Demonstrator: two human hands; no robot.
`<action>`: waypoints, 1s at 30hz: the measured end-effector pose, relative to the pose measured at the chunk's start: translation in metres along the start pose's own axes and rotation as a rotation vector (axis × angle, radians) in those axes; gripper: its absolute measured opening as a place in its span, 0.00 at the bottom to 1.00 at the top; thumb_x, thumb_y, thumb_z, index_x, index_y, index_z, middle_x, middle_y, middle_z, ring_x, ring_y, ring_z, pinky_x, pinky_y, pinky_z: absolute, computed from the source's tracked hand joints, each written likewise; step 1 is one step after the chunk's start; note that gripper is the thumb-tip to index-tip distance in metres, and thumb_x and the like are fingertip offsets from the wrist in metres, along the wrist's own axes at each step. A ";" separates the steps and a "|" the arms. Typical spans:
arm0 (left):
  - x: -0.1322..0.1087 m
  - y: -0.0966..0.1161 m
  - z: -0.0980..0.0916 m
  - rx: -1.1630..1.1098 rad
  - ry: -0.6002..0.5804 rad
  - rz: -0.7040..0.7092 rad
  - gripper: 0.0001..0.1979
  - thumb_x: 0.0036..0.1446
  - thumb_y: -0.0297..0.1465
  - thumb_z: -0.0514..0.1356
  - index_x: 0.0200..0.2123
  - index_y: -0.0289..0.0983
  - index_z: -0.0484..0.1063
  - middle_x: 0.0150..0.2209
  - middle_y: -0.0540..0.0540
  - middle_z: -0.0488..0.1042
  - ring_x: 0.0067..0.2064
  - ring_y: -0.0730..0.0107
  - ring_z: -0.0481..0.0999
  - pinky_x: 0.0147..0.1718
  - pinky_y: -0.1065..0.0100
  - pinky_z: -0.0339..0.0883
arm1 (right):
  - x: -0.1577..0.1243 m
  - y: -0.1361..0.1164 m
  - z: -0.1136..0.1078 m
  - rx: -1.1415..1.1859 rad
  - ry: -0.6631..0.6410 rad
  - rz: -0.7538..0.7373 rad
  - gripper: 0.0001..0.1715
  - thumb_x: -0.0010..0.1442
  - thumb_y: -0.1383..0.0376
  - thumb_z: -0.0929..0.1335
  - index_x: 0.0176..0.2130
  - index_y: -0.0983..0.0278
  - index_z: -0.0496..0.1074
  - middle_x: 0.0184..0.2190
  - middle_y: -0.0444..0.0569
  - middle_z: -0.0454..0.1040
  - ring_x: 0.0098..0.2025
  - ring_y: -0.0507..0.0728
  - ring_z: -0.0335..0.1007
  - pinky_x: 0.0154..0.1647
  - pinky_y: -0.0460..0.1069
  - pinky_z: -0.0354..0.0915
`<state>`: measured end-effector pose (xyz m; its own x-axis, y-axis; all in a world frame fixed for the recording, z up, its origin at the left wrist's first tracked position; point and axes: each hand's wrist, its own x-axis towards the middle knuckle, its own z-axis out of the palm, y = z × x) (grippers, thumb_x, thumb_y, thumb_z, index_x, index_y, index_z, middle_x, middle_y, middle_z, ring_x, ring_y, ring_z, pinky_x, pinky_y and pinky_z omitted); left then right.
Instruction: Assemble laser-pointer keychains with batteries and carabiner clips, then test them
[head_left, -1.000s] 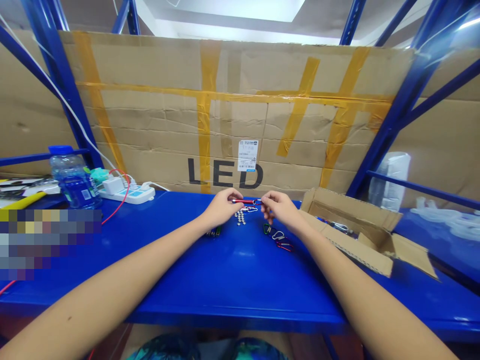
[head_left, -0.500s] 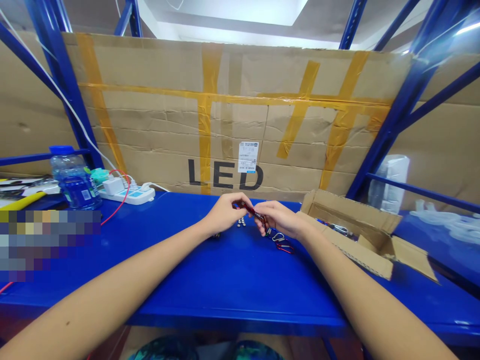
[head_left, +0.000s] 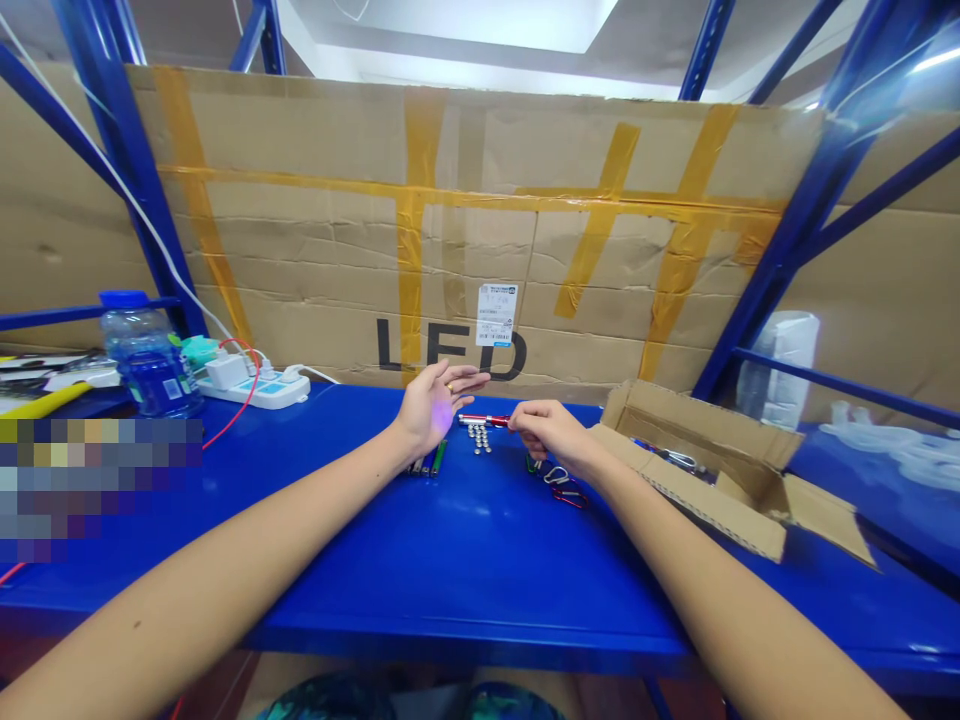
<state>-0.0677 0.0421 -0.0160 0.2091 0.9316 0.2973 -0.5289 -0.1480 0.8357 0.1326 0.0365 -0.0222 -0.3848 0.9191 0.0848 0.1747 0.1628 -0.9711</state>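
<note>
My right hand [head_left: 551,432] is closed around a slim red penlight [head_left: 487,421] that points left. Its beam makes a violet spot on the palm of my left hand [head_left: 435,405], which is open with the fingers stretched out and a ring on one of them. Below the penlight lie several small silver button cells [head_left: 478,438] in rows. Several thin coloured tubes [head_left: 430,462], one of them green, lie partly hidden under my left wrist. Under my right hand are several carabiners [head_left: 559,477], silver and red among them.
An open cardboard box [head_left: 720,515] with small metal items stands at the right. To the left are a blue-capped bottle [head_left: 150,360], a white power strip [head_left: 262,387] and a red cable [head_left: 238,405]. A large cardboard sheet [head_left: 322,260] closes off the back of the blue table [head_left: 465,570].
My hands have moved apart. My left hand has let go of the red penlight and opened, palm turned to it. A violet light spot now shows on that palm.
</note>
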 end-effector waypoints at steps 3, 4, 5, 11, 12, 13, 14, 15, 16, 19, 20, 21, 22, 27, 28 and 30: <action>0.002 0.001 -0.005 0.001 0.018 -0.021 0.24 0.60 0.45 0.51 0.40 0.31 0.76 0.47 0.33 0.78 0.56 0.51 0.72 0.50 0.59 0.63 | 0.000 -0.002 -0.001 0.022 0.027 0.016 0.09 0.46 0.64 0.69 0.22 0.63 0.64 0.15 0.36 0.51 0.18 0.46 0.44 0.17 0.44 0.43; 0.002 0.001 -0.005 0.003 0.019 -0.025 0.24 0.61 0.46 0.51 0.40 0.31 0.76 0.48 0.33 0.78 0.56 0.51 0.72 0.50 0.59 0.63 | 0.000 -0.003 -0.002 0.025 0.025 0.020 0.08 0.46 0.64 0.69 0.23 0.63 0.64 0.15 0.36 0.51 0.18 0.46 0.44 0.17 0.44 0.43; 0.002 0.000 -0.005 0.005 0.020 -0.029 0.24 0.61 0.46 0.51 0.40 0.32 0.76 0.48 0.33 0.78 0.56 0.51 0.72 0.50 0.59 0.63 | 0.000 -0.003 -0.002 0.026 0.020 0.022 0.08 0.46 0.63 0.69 0.23 0.63 0.65 0.15 0.36 0.51 0.18 0.46 0.44 0.17 0.44 0.43; 0.001 -0.002 -0.003 0.032 0.010 -0.054 0.24 0.60 0.47 0.52 0.40 0.33 0.76 0.47 0.34 0.78 0.56 0.51 0.72 0.52 0.58 0.61 | 0.000 -0.004 -0.003 0.008 0.027 0.002 0.09 0.47 0.64 0.69 0.22 0.63 0.64 0.14 0.36 0.51 0.18 0.46 0.44 0.17 0.44 0.43; 0.001 -0.003 -0.003 0.035 0.006 -0.054 0.24 0.59 0.47 0.52 0.41 0.33 0.76 0.47 0.34 0.78 0.56 0.51 0.72 0.52 0.57 0.61 | 0.000 -0.004 -0.003 0.012 0.027 0.004 0.09 0.47 0.64 0.69 0.22 0.63 0.64 0.14 0.36 0.51 0.18 0.46 0.44 0.17 0.44 0.43; 0.000 -0.003 -0.003 0.036 0.002 -0.054 0.23 0.59 0.46 0.52 0.41 0.33 0.76 0.47 0.34 0.78 0.56 0.51 0.72 0.52 0.58 0.61 | 0.000 -0.004 -0.003 0.015 0.025 0.008 0.09 0.47 0.63 0.69 0.23 0.63 0.64 0.15 0.36 0.51 0.18 0.46 0.44 0.17 0.44 0.43; 0.000 -0.004 -0.003 0.036 -0.003 -0.055 0.23 0.59 0.45 0.53 0.41 0.33 0.76 0.47 0.34 0.78 0.56 0.51 0.72 0.52 0.58 0.61 | 0.000 -0.003 -0.003 0.016 0.020 0.013 0.08 0.48 0.63 0.69 0.23 0.63 0.65 0.15 0.36 0.51 0.18 0.46 0.44 0.17 0.44 0.43; 0.000 -0.004 -0.003 0.037 -0.006 -0.058 0.23 0.59 0.45 0.53 0.41 0.33 0.76 0.47 0.34 0.78 0.56 0.52 0.72 0.52 0.58 0.61 | 0.000 -0.003 -0.003 0.012 0.017 0.016 0.08 0.48 0.63 0.69 0.24 0.63 0.65 0.16 0.36 0.51 0.18 0.46 0.45 0.17 0.44 0.43; 0.000 -0.005 -0.003 0.040 -0.008 -0.061 0.22 0.59 0.45 0.53 0.41 0.33 0.76 0.47 0.34 0.78 0.55 0.52 0.73 0.52 0.57 0.61 | 0.000 -0.003 -0.004 0.005 0.016 0.016 0.08 0.48 0.63 0.69 0.24 0.63 0.66 0.16 0.37 0.52 0.18 0.46 0.45 0.17 0.44 0.44; -0.001 -0.006 -0.003 0.052 -0.014 -0.069 0.23 0.59 0.45 0.52 0.41 0.32 0.76 0.46 0.34 0.79 0.54 0.52 0.74 0.53 0.56 0.61 | 0.000 -0.003 -0.004 -0.021 0.017 0.004 0.08 0.47 0.64 0.68 0.23 0.63 0.65 0.16 0.37 0.52 0.18 0.46 0.45 0.17 0.44 0.45; -0.001 -0.006 -0.003 0.054 -0.019 -0.069 0.23 0.59 0.45 0.52 0.41 0.32 0.76 0.46 0.34 0.79 0.54 0.52 0.74 0.53 0.56 0.61 | -0.001 -0.004 -0.004 -0.027 0.017 -0.002 0.08 0.47 0.64 0.68 0.22 0.63 0.64 0.15 0.37 0.52 0.18 0.47 0.45 0.17 0.44 0.45; -0.001 -0.006 -0.003 0.053 -0.026 -0.068 0.23 0.59 0.46 0.52 0.41 0.33 0.76 0.46 0.35 0.79 0.54 0.52 0.74 0.53 0.56 0.61 | -0.001 -0.004 -0.004 -0.030 0.016 -0.007 0.08 0.47 0.64 0.68 0.22 0.63 0.64 0.15 0.37 0.52 0.18 0.47 0.45 0.16 0.44 0.45; -0.001 -0.006 -0.003 0.052 -0.031 -0.067 0.23 0.59 0.46 0.52 0.41 0.33 0.76 0.46 0.35 0.79 0.53 0.52 0.74 0.53 0.56 0.61 | -0.001 -0.004 -0.004 -0.031 0.016 -0.012 0.08 0.47 0.64 0.68 0.23 0.63 0.65 0.15 0.37 0.52 0.18 0.47 0.45 0.16 0.44 0.46; -0.001 -0.006 -0.002 0.049 -0.046 -0.075 0.24 0.59 0.47 0.52 0.41 0.33 0.76 0.46 0.35 0.79 0.53 0.52 0.74 0.53 0.56 0.61 | -0.002 -0.004 -0.005 -0.062 -0.015 -0.012 0.08 0.49 0.62 0.68 0.24 0.63 0.66 0.15 0.36 0.51 0.17 0.46 0.45 0.16 0.44 0.47; -0.001 -0.005 -0.002 0.050 -0.046 -0.078 0.24 0.59 0.47 0.52 0.41 0.33 0.76 0.46 0.35 0.79 0.53 0.52 0.74 0.53 0.56 0.61 | -0.002 -0.004 -0.005 -0.071 -0.023 -0.011 0.08 0.49 0.62 0.68 0.24 0.63 0.67 0.15 0.36 0.51 0.17 0.46 0.45 0.16 0.44 0.47; -0.002 -0.005 -0.001 0.050 -0.045 -0.081 0.24 0.59 0.47 0.52 0.41 0.33 0.76 0.46 0.35 0.79 0.53 0.52 0.74 0.53 0.56 0.61 | -0.002 -0.004 -0.005 -0.083 -0.024 -0.018 0.08 0.48 0.61 0.68 0.25 0.63 0.67 0.15 0.36 0.52 0.17 0.47 0.46 0.16 0.45 0.47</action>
<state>-0.0666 0.0416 -0.0213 0.2868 0.9256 0.2468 -0.4668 -0.0900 0.8798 0.1372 0.0359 -0.0170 -0.4100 0.9071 0.0955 0.2420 0.2091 -0.9475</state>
